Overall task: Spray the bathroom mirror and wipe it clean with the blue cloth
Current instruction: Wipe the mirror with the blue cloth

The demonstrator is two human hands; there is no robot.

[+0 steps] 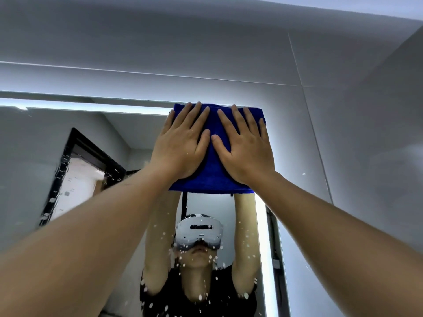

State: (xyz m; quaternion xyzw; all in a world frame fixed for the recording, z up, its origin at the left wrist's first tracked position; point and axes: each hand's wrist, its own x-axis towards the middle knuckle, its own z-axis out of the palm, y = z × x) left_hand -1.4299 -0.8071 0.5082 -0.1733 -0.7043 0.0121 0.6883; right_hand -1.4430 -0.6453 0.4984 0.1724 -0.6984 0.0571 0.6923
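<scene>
A folded blue cloth (212,177) lies flat against the top right corner of the bathroom mirror (34,156). My left hand (180,145) presses on the cloth's left half with straight, spread fingers. My right hand (245,147) presses on its right half the same way. Both arms reach up from the bottom corners of the view. White spray droplets (206,259) dot the glass below the cloth, and more streak the mirror at the left. The spray bottle is not in view.
A lit strip (91,108) runs along the mirror's top edge and another (263,248) down its right edge. Grey wall tiles (354,133) surround the mirror. The reflection shows a person wearing a headset and a dark-framed doorway (75,170).
</scene>
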